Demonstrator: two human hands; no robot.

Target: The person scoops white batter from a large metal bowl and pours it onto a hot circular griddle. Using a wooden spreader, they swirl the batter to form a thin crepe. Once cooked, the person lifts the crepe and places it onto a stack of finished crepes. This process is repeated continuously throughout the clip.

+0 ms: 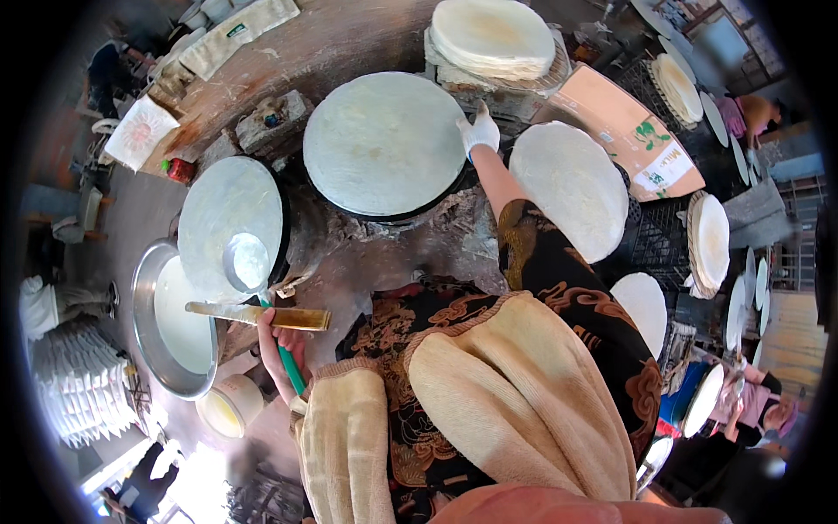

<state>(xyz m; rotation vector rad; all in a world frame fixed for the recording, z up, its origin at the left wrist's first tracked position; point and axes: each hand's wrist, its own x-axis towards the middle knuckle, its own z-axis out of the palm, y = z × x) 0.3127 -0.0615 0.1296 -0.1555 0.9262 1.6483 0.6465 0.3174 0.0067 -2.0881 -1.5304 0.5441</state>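
Observation:
My left hand [284,341] is closed around a green-handled ladle [247,262] and a flat wooden spatula [301,319]. White batter fills the ladle's bowl, over the front edge of the left round griddle [229,210], whose top is coated pale white. At the large middle griddle, a thin white round sheet [384,144] covers the surface. My right hand [479,135], in a white glove, touches that sheet's right rim with its fingers apart, one pointing away from me. Beside the left griddle stands a metal basin [144,301] of white batter.
A loose round sheet [569,188] lies right of my right forearm, near a cardboard piece [624,131]. Stacked sheets [493,39] stand behind the middle griddle. A white bucket [231,404] sits below the basin. Other people work at the far right and far left.

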